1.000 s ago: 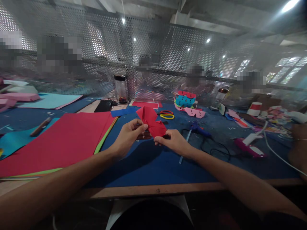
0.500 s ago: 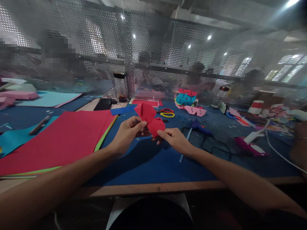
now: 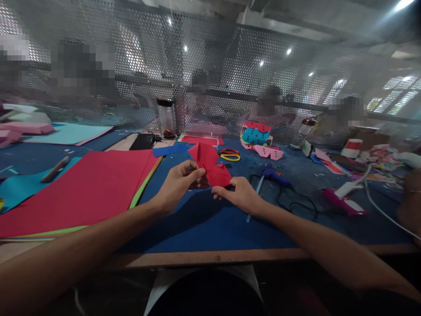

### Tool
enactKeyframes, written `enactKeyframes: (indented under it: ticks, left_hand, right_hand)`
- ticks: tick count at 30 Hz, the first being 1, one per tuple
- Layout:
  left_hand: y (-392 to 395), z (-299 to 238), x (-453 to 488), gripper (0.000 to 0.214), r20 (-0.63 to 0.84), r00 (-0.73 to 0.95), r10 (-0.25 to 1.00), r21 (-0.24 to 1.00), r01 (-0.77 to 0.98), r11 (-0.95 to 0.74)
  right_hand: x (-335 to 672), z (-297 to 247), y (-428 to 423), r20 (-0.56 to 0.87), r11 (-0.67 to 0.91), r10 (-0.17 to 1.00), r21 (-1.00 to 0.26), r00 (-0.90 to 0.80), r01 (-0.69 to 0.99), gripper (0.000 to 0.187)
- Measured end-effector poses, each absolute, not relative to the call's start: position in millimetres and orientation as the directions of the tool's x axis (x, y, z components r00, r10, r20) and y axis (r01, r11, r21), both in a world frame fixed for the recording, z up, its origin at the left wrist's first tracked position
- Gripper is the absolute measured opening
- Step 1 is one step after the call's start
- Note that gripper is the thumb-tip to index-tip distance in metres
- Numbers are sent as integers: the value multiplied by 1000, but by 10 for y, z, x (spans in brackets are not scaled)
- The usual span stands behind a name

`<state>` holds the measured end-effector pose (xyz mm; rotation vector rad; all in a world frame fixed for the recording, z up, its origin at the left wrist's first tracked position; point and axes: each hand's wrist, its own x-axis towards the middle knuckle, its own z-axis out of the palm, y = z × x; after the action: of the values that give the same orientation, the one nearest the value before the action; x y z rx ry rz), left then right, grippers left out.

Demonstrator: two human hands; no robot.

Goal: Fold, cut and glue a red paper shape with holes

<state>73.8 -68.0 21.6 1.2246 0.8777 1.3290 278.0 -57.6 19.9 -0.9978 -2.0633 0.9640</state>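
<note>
A folded piece of red paper (image 3: pixel 210 164) is held up above the blue table mat (image 3: pixel 204 232). My left hand (image 3: pixel 182 182) pinches its left side between thumb and fingers. At its lower right edge is my right hand (image 3: pixel 238 193), closed with the thumb along the paper's bottom; some of its fingertips are hidden behind. Just beyond the paper lie scissors (image 3: pixel 230 157) with red and yellow handles. To the right of my right hand rests a blue glue gun (image 3: pixel 276 175) with a clear glue stick (image 3: pixel 257 199) sticking out.
Red sheets (image 3: pixel 82 188) are stacked on the left, near a dark-handled tool (image 3: pixel 55 170). Behind stand a glass bottle (image 3: pixel 166 118) and dotted paper pieces (image 3: pixel 255 134). A magenta device (image 3: pixel 342 202) with a white cord lies right. A perforated metal screen (image 3: pixel 226 79) closes off the back.
The red paper has turned slightly and shifted a little right. My right thumb has slid from the paper's face down to its lower edge. My left hand keeps its pinch.
</note>
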Motion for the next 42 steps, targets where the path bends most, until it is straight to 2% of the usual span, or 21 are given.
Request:
enactKeyframes:
  ticks: [5,11,18,26,42]
  left_hand:
    - [-696,241,758,27,163,116,980,963,-237,-132]
    - [-680,222,734,27,173,116,978,961,-239,-142]
    - [-693,233,746,28,164,128,978,963,-238,-130]
    - [-666,231,720,26,175,117,978,963,-226,-145]
    - [-648,208,708,27,180,112,977,973,-168,-160]
  right_hand:
    - [2803,198,-574,210,461,829,-781,-518,421,36]
    - [2788,186,-564,220,454,801,-830,-557,324,34]
    - [2769,197,-591,189,415,828,-839,-529,351,37]
    - [2750,179,-576,186,357,816,-907,-548,222,40]
    - [2783,118,-509,164,339,786,-920,-595,194,50]
